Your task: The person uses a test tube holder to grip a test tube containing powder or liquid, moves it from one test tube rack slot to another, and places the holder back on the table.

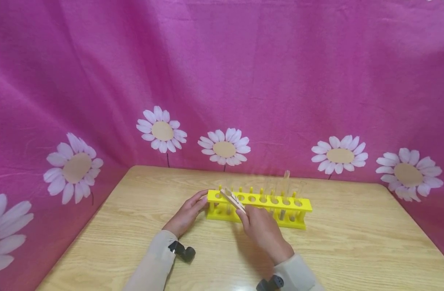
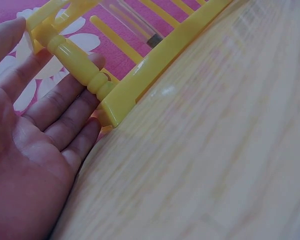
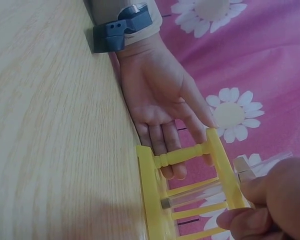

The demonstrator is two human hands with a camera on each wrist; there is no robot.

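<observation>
A yellow test tube rack (image 1: 258, 199) stands on the table. My left hand (image 1: 185, 215) holds its left end, with the fingers reaching behind the end post (image 2: 75, 61) and the thumb at the top plate. My right hand (image 1: 263, 229) grips a wooden test tube clamp (image 1: 233, 201) above the front of the rack. The clamp's jaws are at the upper part of a clear test tube (image 3: 195, 194), which stands in the rack near its left end. Dark matter shows at that tube's bottom. How tightly the clamp sits on the glass cannot be told.
Several clear tubes, among them a tall tilted tube (image 1: 287, 178), stand in the rack's right half. Short yellow pegs (image 1: 251, 190) line its back. The wooden table (image 1: 163, 182) meets a pink flowered cloth (image 1: 272, 101) behind and at the sides.
</observation>
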